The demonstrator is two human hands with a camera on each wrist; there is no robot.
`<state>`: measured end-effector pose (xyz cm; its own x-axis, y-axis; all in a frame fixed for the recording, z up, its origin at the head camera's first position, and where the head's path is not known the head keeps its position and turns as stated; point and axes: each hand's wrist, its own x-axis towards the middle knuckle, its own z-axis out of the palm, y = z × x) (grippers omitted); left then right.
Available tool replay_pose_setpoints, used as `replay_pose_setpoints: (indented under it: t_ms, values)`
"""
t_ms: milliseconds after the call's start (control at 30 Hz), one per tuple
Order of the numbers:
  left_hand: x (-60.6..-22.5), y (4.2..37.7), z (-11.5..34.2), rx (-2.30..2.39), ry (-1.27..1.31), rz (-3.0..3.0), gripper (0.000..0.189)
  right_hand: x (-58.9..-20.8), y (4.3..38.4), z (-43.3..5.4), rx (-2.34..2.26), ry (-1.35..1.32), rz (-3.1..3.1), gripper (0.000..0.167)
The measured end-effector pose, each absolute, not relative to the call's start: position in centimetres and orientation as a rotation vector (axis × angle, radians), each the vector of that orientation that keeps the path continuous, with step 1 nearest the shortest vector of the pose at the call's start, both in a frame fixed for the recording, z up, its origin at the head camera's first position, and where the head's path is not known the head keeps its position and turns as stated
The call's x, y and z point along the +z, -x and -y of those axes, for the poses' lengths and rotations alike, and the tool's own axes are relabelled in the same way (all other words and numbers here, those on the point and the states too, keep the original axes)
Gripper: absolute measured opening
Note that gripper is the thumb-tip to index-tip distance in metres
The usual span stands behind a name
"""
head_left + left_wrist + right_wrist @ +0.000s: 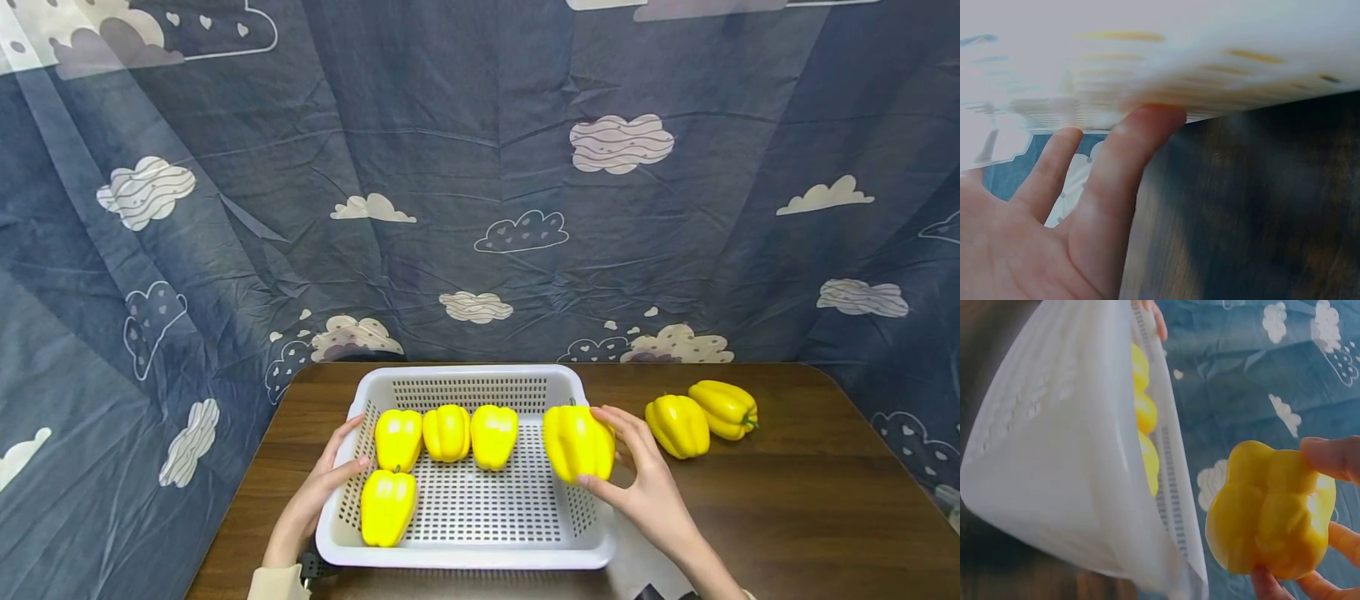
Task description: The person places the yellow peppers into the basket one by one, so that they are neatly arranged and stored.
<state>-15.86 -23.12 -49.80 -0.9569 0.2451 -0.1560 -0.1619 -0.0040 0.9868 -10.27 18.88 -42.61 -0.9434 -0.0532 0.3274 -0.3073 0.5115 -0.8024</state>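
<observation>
My right hand (647, 479) grips a yellow bell pepper (579, 443) between thumb and fingers, over the right end of a white perforated basket (465, 557). In the right wrist view this bell pepper (1269, 512) appears apart from the basket wall (1079, 456). My left hand (318, 483) is at the basket's left side; in the left wrist view its fairly straight thumb (1119, 169) and a finger touch the slotted wall. Inside the basket, three yellow bell peppers (447, 433) form a row at the back left, with another bell pepper (387, 508) in front.
Two more yellow bell peppers (677, 427) (723, 408) lie together on the brown wooden table (795, 500), right of the basket. Behind the table hangs a dark blue cloth (465, 150) with a cloud print.
</observation>
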Motion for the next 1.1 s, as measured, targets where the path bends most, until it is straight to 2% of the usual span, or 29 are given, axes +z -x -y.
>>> replay_pose_setpoints:
  t_ms: [667, 1100]
  values:
    - [-49.8, 15.8, 23.1, 2.030, -0.080, -2.005, 0.063, -43.7, 9.7, -14.3, 1.547, -0.447, 2.456, 0.072]
    - [-49.8, 15.8, 23.2, 2.049, -0.112, -1.986, 0.063, -44.1, 9.4, -12.4, 1.627, -0.408, 2.498, 0.074]
